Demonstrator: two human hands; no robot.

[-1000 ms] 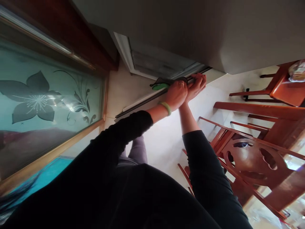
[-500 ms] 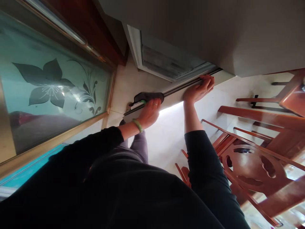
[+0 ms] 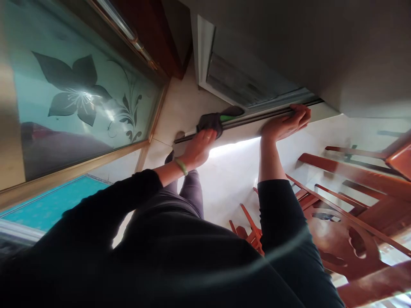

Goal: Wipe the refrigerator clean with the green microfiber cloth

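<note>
My left hand (image 3: 199, 147), with a pale green bangle at its wrist, is closed on a dark cloth (image 3: 210, 124). A flap of the cloth with a green patch trails to the right. The cloth presses on the edge of a pale door or panel (image 3: 239, 130), where dark strips run lengthwise. Farther right along that edge, my right hand (image 3: 285, 123) grips it with fingers curled over the strips. Part of the right fingers' far side is hidden.
A white-framed grey panel (image 3: 205, 51) and a large grey surface (image 3: 289, 51) stand just beyond the edge. On the left is a frosted glass door (image 3: 105, 137) with a flower pattern. Reddish wooden chairs (image 3: 340, 239) stand at the right on the pale floor (image 3: 224, 184).
My left hand has slid the cloth slightly toward the left end of the edge. The cloth's loose flap now trails right instead of left. My right hand keeps its grip; the view has shifted.
</note>
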